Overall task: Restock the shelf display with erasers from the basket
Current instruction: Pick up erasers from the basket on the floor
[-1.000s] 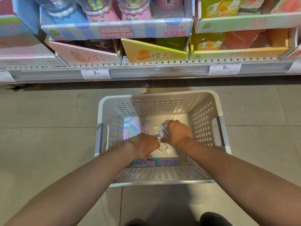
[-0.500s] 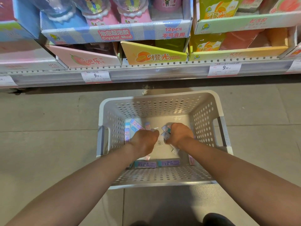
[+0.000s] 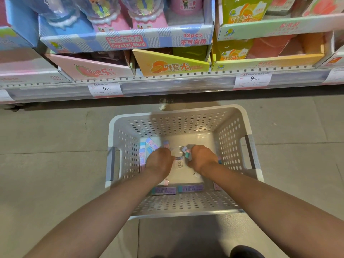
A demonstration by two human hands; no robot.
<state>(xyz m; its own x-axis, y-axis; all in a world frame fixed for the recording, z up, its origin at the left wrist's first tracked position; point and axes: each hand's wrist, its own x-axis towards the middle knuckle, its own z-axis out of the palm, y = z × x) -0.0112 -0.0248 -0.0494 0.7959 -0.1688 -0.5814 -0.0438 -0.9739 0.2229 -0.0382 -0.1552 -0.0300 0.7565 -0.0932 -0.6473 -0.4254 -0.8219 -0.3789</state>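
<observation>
Both my hands are down inside the white perforated basket point(image 3: 230, 131), which sits on the grey tiled floor point(image 3: 46, 146) just in front of the bottom shelf point(image 3: 167, 86).

Right hand point(image 3: 202, 159): fingers curled round a small bunch of erasers point(image 3: 187, 152); pastel ends, one teal, one pink, stick out past my knuckles toward the shelf.

Left hand point(image 3: 161, 162): knuckles up, fingers curled under and hidden from me. Something small shows at the fingertips by a barcode label point(image 3: 179, 163) on the basket bottom, but I cannot tell whether the hand grips anything.

Loose stock in the basket:
- a few pale blue and pink sleeved erasers point(image 3: 149, 146) against the left wall, partly under my left hand
- two purple sleeved erasers point(image 3: 164, 190) lying flat, end to end, along the near wall
- a pink one point(image 3: 165, 181) peeking out beside my left wrist
- a sliver of colour at the right wall, too small to identify

Shelf above: a blue checked display box point(image 3: 126, 41) marked Crystal Mud, 12pcs, with pink and blue tubs in it; below it a pink tray point(image 3: 93, 71) and a yellow tray point(image 3: 175, 67) with an orange graphic; green and orange trays further right. Two price tags point(image 3: 106, 88) reading 9.90 hang on the shelf rail.

A dark shoe tip point(image 3: 245, 252) shows at the lower edge.
</observation>
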